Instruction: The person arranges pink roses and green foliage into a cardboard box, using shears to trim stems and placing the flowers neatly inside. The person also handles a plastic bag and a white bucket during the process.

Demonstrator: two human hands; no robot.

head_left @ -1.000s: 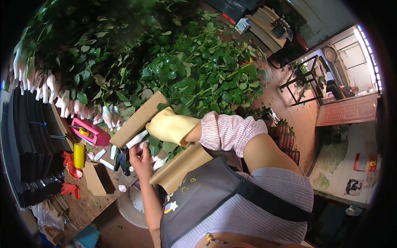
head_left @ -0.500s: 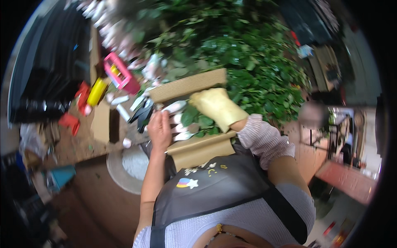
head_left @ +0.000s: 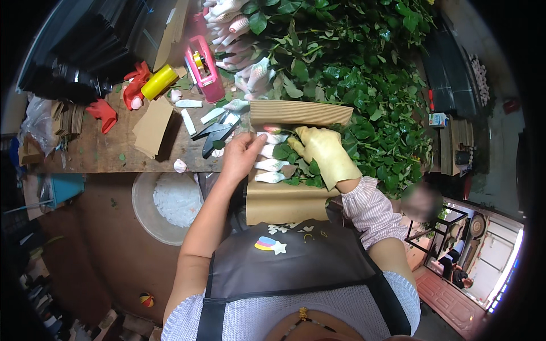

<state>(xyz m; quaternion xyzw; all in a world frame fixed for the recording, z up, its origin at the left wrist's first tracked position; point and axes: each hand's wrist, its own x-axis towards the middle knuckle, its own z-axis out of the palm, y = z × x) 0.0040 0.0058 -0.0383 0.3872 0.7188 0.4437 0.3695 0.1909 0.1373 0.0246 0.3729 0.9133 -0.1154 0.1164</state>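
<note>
Several rose buds [head_left: 272,165] in white foam nets lie in a column on brown corrugated wrapping board [head_left: 287,206], their leafy stems pointing right. My left hand [head_left: 241,154], bare, is at the bud ends, its fingers closed against the tip of the uppermost netted rose [head_left: 275,137]. My right hand [head_left: 325,149], in a yellow rubber glove, is bent over the stem side of that same rose, fingers curled; the stem inside them is mostly hidden. Beyond both hands the board's ribbed far flap [head_left: 301,112] stands up.
A large heap of leafy rose stems [head_left: 364,74] covers the far right. Black-handled scissors [head_left: 219,135], a pink tape dispenser [head_left: 206,71], a yellow roll [head_left: 159,82] and folded cardboard [head_left: 153,128] lie left on the wooden table [head_left: 85,153]. Below its edge stands a tub [head_left: 149,219] with white nets.
The view has shifted and sharpened. My gloved hand has moved from over the leaves to the uppermost rose, fingers now bent at its stem. My left hand stays by the bud tips.
</note>
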